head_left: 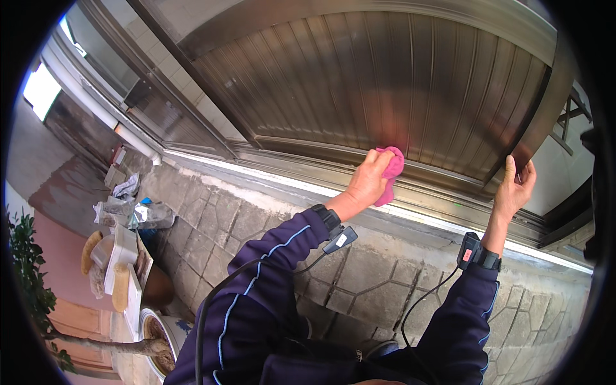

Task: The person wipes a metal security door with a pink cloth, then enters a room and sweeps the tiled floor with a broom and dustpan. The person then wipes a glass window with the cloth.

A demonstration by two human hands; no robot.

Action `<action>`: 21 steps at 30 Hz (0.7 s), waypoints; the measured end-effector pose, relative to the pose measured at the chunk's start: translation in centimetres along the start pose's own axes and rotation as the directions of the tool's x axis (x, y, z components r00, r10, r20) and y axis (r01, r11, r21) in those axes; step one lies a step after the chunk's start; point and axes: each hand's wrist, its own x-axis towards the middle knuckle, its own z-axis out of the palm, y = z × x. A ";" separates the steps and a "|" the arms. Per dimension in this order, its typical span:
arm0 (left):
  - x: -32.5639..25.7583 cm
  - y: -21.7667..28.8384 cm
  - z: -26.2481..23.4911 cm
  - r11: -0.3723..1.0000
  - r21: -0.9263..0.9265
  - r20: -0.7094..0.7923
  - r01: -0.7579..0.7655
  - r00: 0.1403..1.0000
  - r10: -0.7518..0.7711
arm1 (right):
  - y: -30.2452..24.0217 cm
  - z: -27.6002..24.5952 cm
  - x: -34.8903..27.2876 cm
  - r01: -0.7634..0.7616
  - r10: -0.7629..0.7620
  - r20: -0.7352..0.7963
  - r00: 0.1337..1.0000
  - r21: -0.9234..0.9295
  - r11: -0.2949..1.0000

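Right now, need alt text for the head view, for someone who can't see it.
Seen from above, a person's left hand presses a pink cloth against the lower rail of a brown ribbed metal gate, while the right hand grips the gate's edge. Both dark blue sleeves carry wired wrist devices over stone paving; a potted plant and clutter sit at left.

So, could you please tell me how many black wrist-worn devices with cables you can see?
2. One black wrist device sits on the left arm, whose hand presses a pink cloth to the metal gate; the other black wrist device is on the right arm.
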 end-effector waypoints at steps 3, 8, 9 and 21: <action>-0.5 -4.1 -2.6 0.994 0.015 -0.167 0.110 0.980 -0.106 | -0.1 -0.1 0.0 -0.035 0.034 -0.007 0.999 -0.020 0.999; -1.8 -13.0 -10.4 0.776 0.079 -0.480 0.626 0.706 -0.520 | 0.0 -0.1 0.0 -0.047 0.047 -0.007 0.999 -0.033 0.998; -2.0 -14.0 -11.6 0.754 -0.049 -0.610 0.655 0.579 -0.542 | 0.0 -0.1 0.0 -0.048 0.047 -0.009 0.999 -0.042 0.998; 9.6 3.0 -7.7 0.978 0.204 -0.650 -0.042 0.742 0.167 | 0.1 -0.2 -0.2 -0.039 0.039 0.001 0.999 -0.115 0.993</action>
